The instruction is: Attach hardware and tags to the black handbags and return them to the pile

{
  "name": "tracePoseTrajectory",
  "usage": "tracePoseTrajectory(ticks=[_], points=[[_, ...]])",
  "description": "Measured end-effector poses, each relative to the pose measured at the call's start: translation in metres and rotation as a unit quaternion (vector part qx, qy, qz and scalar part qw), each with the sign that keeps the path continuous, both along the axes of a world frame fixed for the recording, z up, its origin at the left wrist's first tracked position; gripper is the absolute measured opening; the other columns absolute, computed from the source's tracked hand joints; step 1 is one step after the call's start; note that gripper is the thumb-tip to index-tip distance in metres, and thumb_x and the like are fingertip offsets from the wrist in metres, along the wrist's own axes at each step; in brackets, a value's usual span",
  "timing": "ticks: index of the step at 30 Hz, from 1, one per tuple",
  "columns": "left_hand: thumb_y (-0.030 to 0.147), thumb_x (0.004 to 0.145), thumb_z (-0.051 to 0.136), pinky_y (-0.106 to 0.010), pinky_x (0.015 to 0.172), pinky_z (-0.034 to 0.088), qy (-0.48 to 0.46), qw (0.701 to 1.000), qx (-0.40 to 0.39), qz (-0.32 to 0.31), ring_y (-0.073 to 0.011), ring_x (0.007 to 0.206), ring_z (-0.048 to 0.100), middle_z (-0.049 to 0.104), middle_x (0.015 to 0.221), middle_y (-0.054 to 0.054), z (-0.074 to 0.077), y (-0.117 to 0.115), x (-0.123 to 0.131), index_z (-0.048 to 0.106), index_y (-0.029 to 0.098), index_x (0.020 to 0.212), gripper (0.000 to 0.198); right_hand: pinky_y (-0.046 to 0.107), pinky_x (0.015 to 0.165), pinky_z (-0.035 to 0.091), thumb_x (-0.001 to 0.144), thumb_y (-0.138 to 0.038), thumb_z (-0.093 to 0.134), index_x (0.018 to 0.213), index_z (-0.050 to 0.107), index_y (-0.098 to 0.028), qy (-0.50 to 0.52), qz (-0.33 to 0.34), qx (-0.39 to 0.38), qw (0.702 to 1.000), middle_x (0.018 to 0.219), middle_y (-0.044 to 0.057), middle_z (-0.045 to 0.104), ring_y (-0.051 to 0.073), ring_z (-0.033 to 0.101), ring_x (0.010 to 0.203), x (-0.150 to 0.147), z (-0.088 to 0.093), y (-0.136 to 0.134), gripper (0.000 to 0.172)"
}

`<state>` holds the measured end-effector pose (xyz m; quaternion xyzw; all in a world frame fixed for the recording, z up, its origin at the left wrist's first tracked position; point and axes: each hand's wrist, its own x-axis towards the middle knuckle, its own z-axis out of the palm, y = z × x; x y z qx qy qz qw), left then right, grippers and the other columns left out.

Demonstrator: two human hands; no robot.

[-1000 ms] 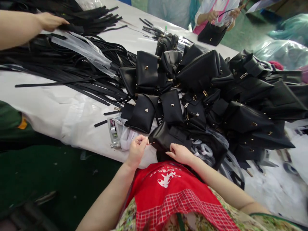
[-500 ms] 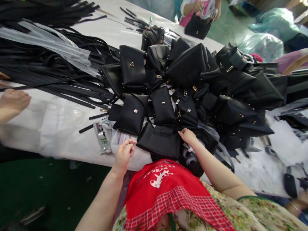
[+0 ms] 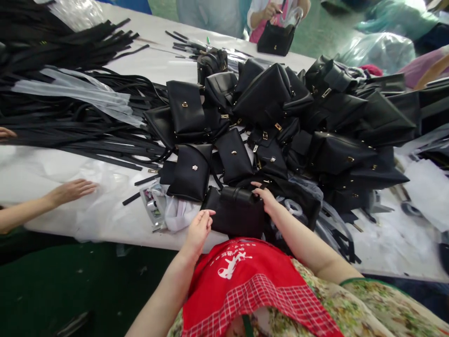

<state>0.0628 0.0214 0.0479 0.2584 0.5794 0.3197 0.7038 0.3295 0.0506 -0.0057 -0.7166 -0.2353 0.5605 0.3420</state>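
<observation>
I see the black bag (image 3: 235, 219) lying flat at the lower centre of the frame, directly in front of the red apron (image 3: 259, 262), which I take to be the spot where both hands reach it with the arms easily bent. A folded part runs along its upper edge.

The other black bags (image 3: 266, 98) crowd the middle and right of the desk (image 3: 150, 32), heaped close, probably to keep them within reach while leaving the near edge for the one being handled. Black straps (image 3: 52, 135) fan across the upper left, bunched lengthwise, I would guess so they tangle less. A tray of small fittings (image 3: 148, 210) sits left of the bag, with a white plastic bag (image 3: 180, 213) between them.

My left hand (image 3: 200, 225) is at the bag's left edge, wrist raised, fingers drawn together toward the thumb; I can't tell whether anything is pinched there. My right hand (image 3: 265, 195) comes in from the lower right to the bag's upper right corner, index finger stretched forward; contact looks likely, but whether those fingers grip the edge I can't tell. A co-worker's hand (image 3: 75, 189) lies spread at the frame's left.
</observation>
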Motion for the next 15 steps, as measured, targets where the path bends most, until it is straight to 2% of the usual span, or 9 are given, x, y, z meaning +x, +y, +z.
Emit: tracePoseTrajectory(ticks=[2, 4, 7, 11, 15], points=[[0.057, 0.07, 0.069, -0.017, 0.037, 0.011, 0.007, 1.0, 0.007, 0.003, -0.0019, 0.037, 0.024, 0.039, 0.051, 0.01, 0.002, 0.002, -0.006, 0.059, 0.013, 0.089, 0.048, 0.024, 0.059, 0.04, 0.069, -0.031, 0.062, 0.105, 0.063, -0.018, 0.026, 0.016, 0.079, 0.996, 0.057, -0.007, 0.043, 0.011, 0.044, 0.056, 0.001, 0.02, -0.012, 0.038], [0.057, 0.07, 0.07, -0.017, 0.037, 0.011, 0.01, 1.0, 0.017, 0.003, -0.0022, 0.038, 0.023, 0.038, 0.051, 0.01, 0.004, 0.004, -0.01, 0.06, 0.014, 0.09, 0.048, 0.024, 0.058, 0.037, 0.073, -0.035, 0.064, 0.105, 0.066, -0.018, 0.038, 0.057, 0.149, 0.987, 0.057, -0.007, 0.042, 0.011, 0.041, 0.056, 0.001, 0.04, -0.022, 0.037], [0.056, 0.07, 0.07, -0.017, 0.037, 0.012, 0.01, 0.999, 0.033, -0.003, -0.0024, 0.039, 0.023, 0.036, 0.05, 0.011, 0.01, 0.008, -0.008, 0.061, 0.014, 0.089, 0.047, 0.026, 0.059, 0.036, 0.086, -0.047, 0.054, 0.1, 0.069, -0.015, 0.029, 0.143, 0.182, 0.972, 0.053, -0.005, 0.042, 0.012, 0.04, 0.054, -0.003, 0.062, -0.034, 0.038], [0.054, 0.073, 0.07, -0.016, 0.04, 0.015, 0.005, 0.998, 0.061, -0.017, -0.0031, 0.042, 0.026, 0.036, 0.051, 0.01, 0.016, 0.008, 0.002, 0.062, 0.013, 0.089, 0.044, 0.029, 0.065, 0.041, 0.091, -0.055, 0.044, 0.095, 0.07, -0.015, 0.0, 0.229, 0.178, 0.957, 0.054, -0.004, 0.045, 0.013, 0.045, 0.057, -0.012, 0.066, -0.048, 0.048], [0.049, 0.082, 0.061, -0.017, 0.042, 0.023, 0.044, 0.992, 0.11, -0.051, -0.0068, 0.043, 0.035, 0.04, 0.05, 0.007, 0.01, 0.006, 0.008, 0.065, 0.016, 0.09, 0.034, 0.028, 0.065, 0.041, 0.086, -0.057, 0.052, 0.089, 0.07, -0.016, -0.051, 0.197, 0.153, 0.967, 0.057, -0.002, 0.052, 0.014, 0.049, 0.059, -0.01, 0.058, -0.061, 0.045]])
